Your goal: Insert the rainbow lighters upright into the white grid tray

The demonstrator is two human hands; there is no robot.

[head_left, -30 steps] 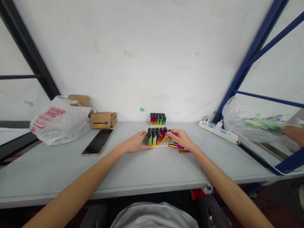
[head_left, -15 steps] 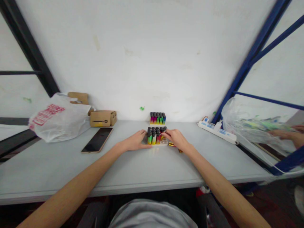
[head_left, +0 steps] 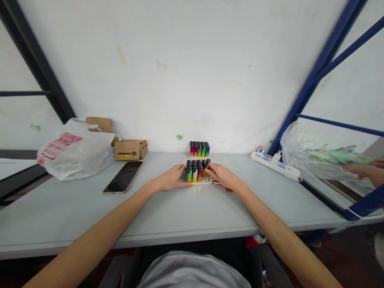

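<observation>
Lighters point(head_left: 194, 176) seemingly fill our tray point(head_left: 207, 183) further, the tilted one now hidden; left hand point(head_left: 171, 179) spread, right hand point(head_left: 223, 176) grip we can't tell.

- The bare right hand point(head_left: 223, 175) hides what its fingertips meet.
- The loose, shiny gold lighters point(head_left: 229, 190) lie partly covered by that hand.
- Another person's blurred hand point(head_left: 366, 172) is cut off by the right edge.
- Green-and-yellow items point(head_left: 333, 155) by the clear plastic bag point(head_left: 290, 144) are blurred.
- A white plastic bag with red print point(head_left: 82, 158) hides part of the brown cardboard piece point(head_left: 102, 123).
</observation>
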